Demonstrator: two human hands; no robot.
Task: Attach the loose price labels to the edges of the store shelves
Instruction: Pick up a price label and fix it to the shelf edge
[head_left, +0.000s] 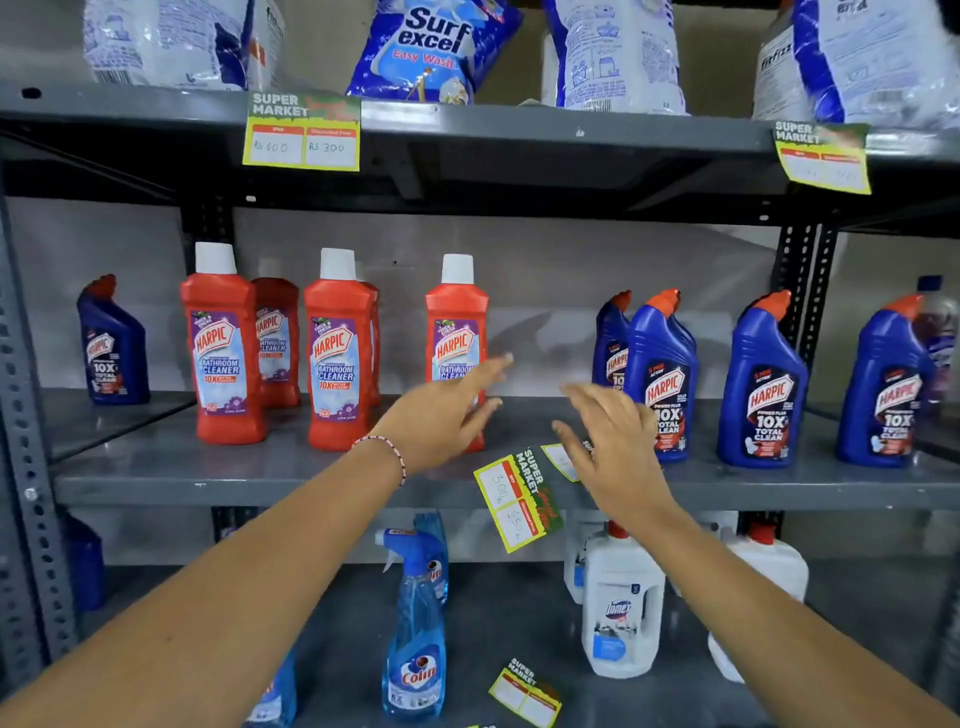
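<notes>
Both hands, left hand (447, 415) and right hand (613, 441), hover spread open and empty over the middle shelf (208, 486); one price label (517, 499) overhangs its edge, seemingly unfixed, while two labels (302, 132) hang stuck above.

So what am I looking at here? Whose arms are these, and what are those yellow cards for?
A camera worn on a person's head took this single picture, looking down at their own bare arms. The left hand and right hand reach over the middle shelf, both open and holding nothing. The yellow cards are price labels. Two are already fixed to the top shelf edge. One loose label hangs over the middle shelf's edge, and another lies on the bottom shelf. Red bottles and blue bottles of cleaner stand around.
</notes>
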